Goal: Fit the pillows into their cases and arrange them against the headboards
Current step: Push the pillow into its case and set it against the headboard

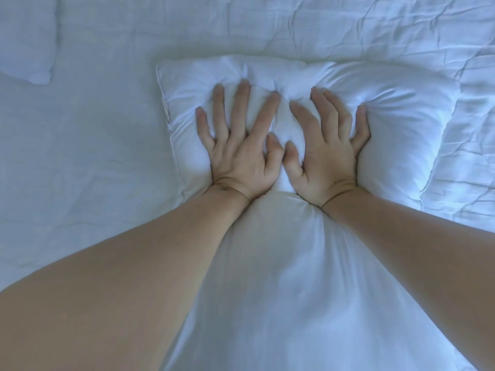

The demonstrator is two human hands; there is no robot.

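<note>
We pressed our left hand [238, 153] and right hand [329, 156], fingers spread flat and gripping nothing, into the pillow [396, 129] lying mid-bed [93, 156]. It sank deeply: soft, light, floppy. We judged its piped corners the surest holds.

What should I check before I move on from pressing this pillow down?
1. Left hand flat on the pillow, fingers spread: ok.
2. Right hand flat beside it: ok.
3. Pillow lying on the bed sheet: ok.
4. Pillow inside a case: cannot tell, all white cloth.
5. Pillow against a headboard: cannot tell, none in view.
6. Second pillow at far left placed: cannot tell, only a corner shows.
</note>
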